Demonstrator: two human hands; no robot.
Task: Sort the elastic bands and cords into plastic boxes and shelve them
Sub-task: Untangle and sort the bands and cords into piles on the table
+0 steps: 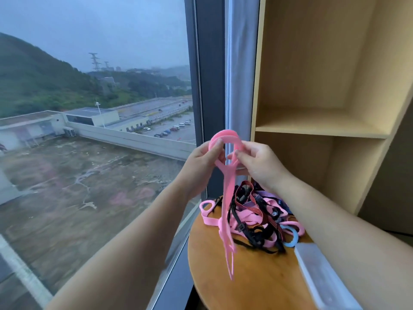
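Note:
A long pink elastic band (228, 198) hangs in front of me, its top looped between both hands. My left hand (202, 161) grips the loop on the left side. My right hand (257, 162) pinches it on the right. The band's tail dangles down past a tangled pile of bands and cords (259, 218), pink, black, red-striped, purple and blue, lying on a round wooden table (257, 280). A clear plastic box (319, 274) sits at the table's right side, partly hidden by my right forearm.
An open wooden shelf unit (321, 121) stands right behind the table, with bare compartments. A large window (93, 130) fills the left, its dark frame (210, 86) close to the table's edge.

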